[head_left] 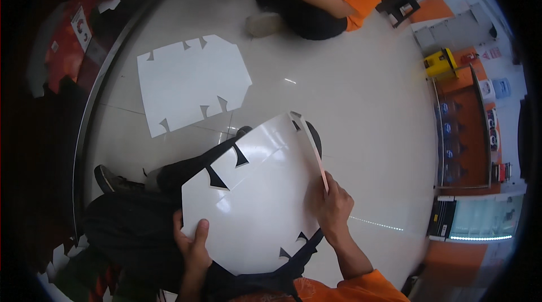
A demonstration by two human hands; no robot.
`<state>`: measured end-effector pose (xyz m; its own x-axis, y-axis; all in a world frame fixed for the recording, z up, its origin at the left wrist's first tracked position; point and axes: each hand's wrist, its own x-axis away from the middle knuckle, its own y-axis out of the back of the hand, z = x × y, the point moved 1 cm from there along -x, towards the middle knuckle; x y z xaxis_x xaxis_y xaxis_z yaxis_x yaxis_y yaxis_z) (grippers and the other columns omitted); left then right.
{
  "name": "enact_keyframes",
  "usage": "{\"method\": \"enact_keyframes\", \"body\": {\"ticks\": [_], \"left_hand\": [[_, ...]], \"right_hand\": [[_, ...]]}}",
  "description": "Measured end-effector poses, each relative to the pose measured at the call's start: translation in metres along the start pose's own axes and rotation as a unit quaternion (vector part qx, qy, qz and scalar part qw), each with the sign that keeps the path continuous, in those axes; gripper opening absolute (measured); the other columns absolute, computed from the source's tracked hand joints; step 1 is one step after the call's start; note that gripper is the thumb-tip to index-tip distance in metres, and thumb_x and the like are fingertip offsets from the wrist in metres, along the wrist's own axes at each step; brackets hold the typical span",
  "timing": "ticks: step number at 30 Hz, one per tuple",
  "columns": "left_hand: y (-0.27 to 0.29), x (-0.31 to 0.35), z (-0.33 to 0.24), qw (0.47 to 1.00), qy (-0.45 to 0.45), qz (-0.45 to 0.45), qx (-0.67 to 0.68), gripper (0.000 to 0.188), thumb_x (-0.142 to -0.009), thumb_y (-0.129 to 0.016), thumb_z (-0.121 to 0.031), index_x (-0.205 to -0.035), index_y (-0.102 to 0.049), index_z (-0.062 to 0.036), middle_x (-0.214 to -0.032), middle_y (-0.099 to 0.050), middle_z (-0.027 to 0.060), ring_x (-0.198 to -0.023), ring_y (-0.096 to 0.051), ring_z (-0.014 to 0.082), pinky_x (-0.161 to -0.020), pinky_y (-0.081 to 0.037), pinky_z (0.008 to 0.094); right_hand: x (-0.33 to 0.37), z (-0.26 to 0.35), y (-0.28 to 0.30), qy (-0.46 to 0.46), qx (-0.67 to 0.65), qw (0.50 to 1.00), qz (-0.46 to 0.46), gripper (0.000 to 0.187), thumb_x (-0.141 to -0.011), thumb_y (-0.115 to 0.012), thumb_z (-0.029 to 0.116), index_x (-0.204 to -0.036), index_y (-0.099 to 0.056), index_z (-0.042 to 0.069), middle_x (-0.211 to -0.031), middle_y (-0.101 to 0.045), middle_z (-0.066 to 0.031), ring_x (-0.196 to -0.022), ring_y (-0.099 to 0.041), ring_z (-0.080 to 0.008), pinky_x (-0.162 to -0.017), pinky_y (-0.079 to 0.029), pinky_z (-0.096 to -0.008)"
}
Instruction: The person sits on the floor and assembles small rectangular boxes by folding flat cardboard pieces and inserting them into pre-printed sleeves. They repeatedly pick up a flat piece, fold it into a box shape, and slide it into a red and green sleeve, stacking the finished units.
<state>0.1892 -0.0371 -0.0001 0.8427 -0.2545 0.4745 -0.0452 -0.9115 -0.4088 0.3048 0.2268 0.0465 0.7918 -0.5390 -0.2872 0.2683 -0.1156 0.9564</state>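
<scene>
The held sheet (265,206) is folded along one edge, pinched there by the right hand (337,206) and opposite by the left hand (196,248). The second sheet (192,84) is not yet folded.

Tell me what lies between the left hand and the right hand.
In the head view, a white sheet spans the stretch from the left hand to the right hand; nothing else lies on it there.
</scene>
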Motion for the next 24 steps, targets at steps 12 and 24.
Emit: {"method": "enact_keyframes", "body": {"ticks": [12, 24], "left_hand": [[0.002, 0.006, -0.001, 0.998, -0.046, -0.044, -0.015, 0.047, -0.088, -0.065, -0.007, -0.129, -0.043, 0.0001, -0.115, -0.057, 0.0144, -0.105, -0.056, 0.0202, -0.093, -0.044, 0.0342], [0.012, -0.039, -0.023, 0.987, -0.104, -0.060, -0.105, 0.039, -0.089, -0.057, -0.002, -0.128, -0.050, 0.0047, -0.119, -0.058, 0.0149, -0.108, -0.056, 0.0188, -0.097, -0.041, 0.0304]], "right_hand": [[-0.046, -0.015, 0.024, -0.137, -0.232, 0.951, 0.154, 0.040, -0.085, -0.065, 0.016, -0.116, -0.056, -0.007, -0.086, -0.066, -0.0198, -0.068, -0.065, -0.0321, -0.067, -0.054, -0.0374], [-0.043, -0.007, -0.003, -0.018, -0.109, 0.993, -0.043, 0.043, -0.082, -0.074, 0.016, -0.119, -0.062, -0.002, -0.102, -0.055, -0.0154, -0.090, -0.058, -0.0278, -0.077, -0.050, -0.0355]]}}
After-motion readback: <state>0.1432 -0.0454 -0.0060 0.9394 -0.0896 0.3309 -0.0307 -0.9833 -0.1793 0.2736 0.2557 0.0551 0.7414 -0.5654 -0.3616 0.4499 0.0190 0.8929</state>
